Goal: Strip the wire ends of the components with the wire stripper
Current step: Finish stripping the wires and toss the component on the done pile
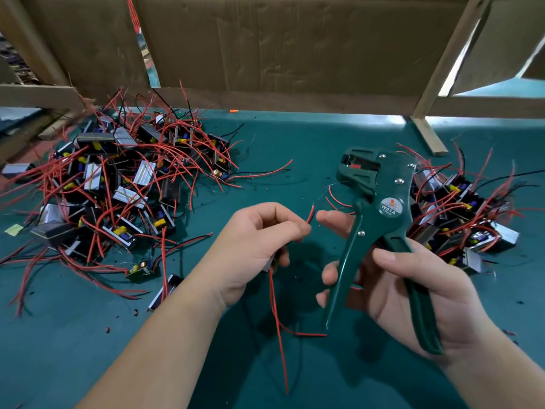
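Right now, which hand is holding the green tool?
The right hand: it grips the handles of the green wire stripper. The left hand holds no tool and only pinches the red and black wire ends.

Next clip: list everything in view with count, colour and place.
wire stripper: one, dark green, upright in right hand.
wire pair: one, red and black, ends pinched by left hand.
left component pile: many, black-silver with red wires, table's left.
right component pile: many, same colours, table's right.
table: one, teal top.
cardboard sheet: one, brown, behind table.
wooden frame: several slats, pale, against cardboard.
left hand: one, fingers pinching wire pair.
right hand: one, fingers round stripper handles.
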Available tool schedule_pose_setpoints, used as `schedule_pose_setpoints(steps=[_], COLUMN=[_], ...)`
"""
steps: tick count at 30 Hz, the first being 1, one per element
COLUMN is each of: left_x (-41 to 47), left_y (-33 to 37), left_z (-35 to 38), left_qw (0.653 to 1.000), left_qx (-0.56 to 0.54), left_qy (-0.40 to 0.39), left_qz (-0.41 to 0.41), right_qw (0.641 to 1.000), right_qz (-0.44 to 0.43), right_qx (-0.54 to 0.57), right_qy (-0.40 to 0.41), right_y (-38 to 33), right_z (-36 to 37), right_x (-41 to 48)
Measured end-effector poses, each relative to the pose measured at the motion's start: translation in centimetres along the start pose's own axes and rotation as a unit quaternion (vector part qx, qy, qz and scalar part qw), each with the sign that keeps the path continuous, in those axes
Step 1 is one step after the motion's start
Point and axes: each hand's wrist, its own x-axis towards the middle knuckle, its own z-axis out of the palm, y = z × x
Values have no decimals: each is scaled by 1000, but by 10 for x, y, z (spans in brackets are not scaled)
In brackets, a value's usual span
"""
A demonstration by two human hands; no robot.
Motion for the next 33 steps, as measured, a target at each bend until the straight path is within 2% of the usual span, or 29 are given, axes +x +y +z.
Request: schedule_pose_setpoints(steps=[3,7,12,15,18,21,23,26,28,31,33], left_x=[0,-1,-3,-1,1,4,4,2,1,0,0], left_y=[-1,-2,0,1,4,9,12,13,13,9,6], left_z=[-1,-2,1,0,-4,-12,-20,-28,-27,-22,-19], left_qw=[1000,999,999,998,984,964,957,961,966,984,991], left_qx=[9,21,11,-53,-153,-250,-280,-268,-247,-150,-57], left_qy=[-13,-31,-35,22,81,89,78,43,20,36,67], left_qz=[6,11,0,-12,-35,-24,5,46,68,86,101], right_qw=[1000,999,1000,1000,999,998,999,997,990,984,985], right_qz=[3,3,15,18,25,25,13,14,48,122,154], right_qx=[8,37,12,0,-3,-1,-7,-15,-32,-48,-43], right_qy=[14,-19,-19,-10,-36,-61,-37,74,126,122,72], right_y=[0,0,3,5,6,5,3,0,0,4,6], right_z=[0,1,-1,-2,0,-1,-2,-6,-7,-5,-1], right_x=[0,0,0,1,0,-1,0,4,6,7,4])
